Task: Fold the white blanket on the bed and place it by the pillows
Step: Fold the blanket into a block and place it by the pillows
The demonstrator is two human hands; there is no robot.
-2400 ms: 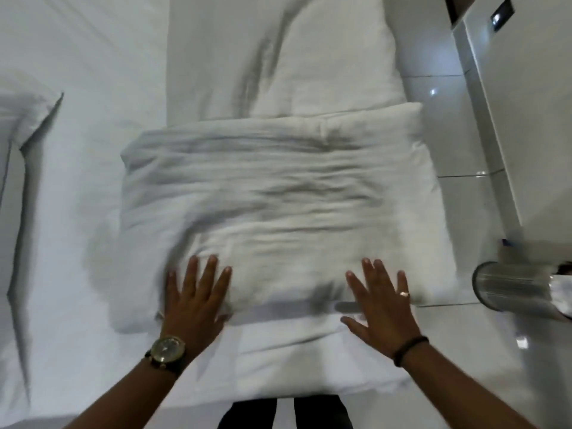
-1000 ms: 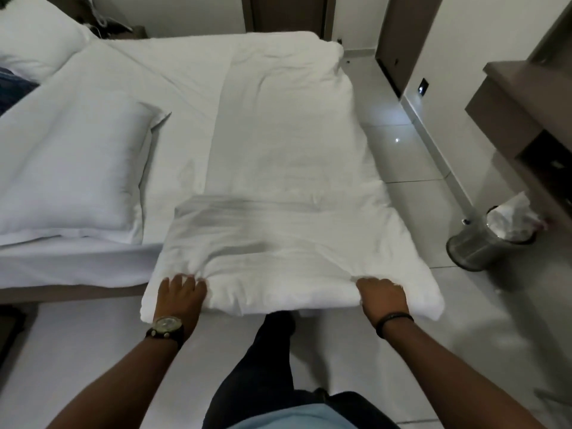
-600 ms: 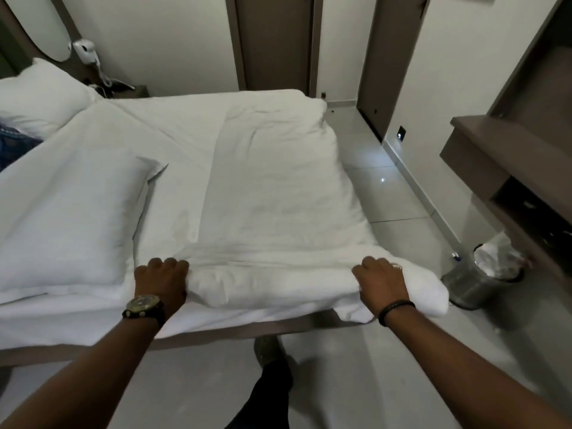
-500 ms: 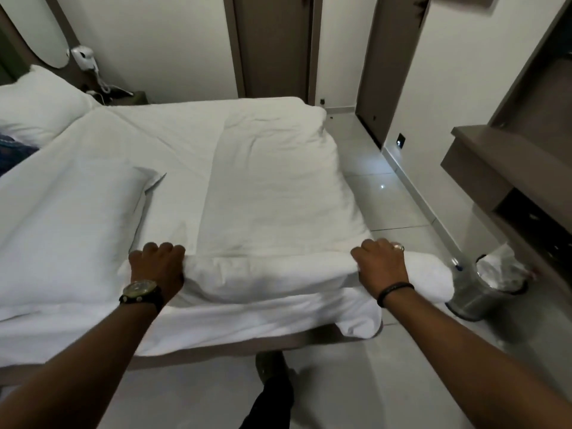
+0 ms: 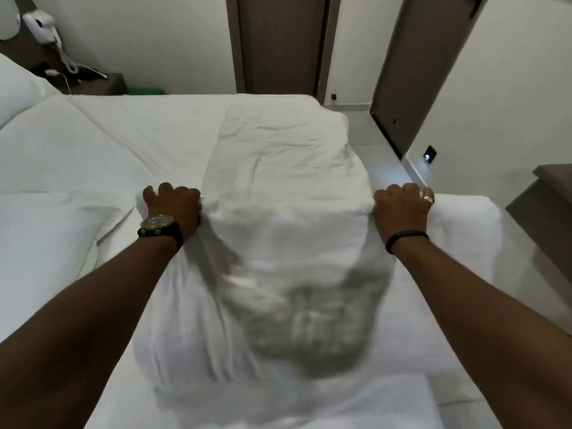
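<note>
Left hand [image 5: 173, 205], watch on wrist, fingers curled, grips left side of white blanket [image 5: 284, 243]. Right hand [image 5: 402, 209], black band on wrist, grips right side likewise. Blanket lifted between hands, near part blurred, far length flat on bed [image 5: 117, 144]. Pillow [image 5: 40, 230] beside blanket, at left.

Dim, soft indoor light; near blanket [image 5: 297, 320] motion-blurred, wide-angle bending at edges.

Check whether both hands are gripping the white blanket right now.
Yes, the left hand and the right hand each curl their fingers around the white blanket.
</note>
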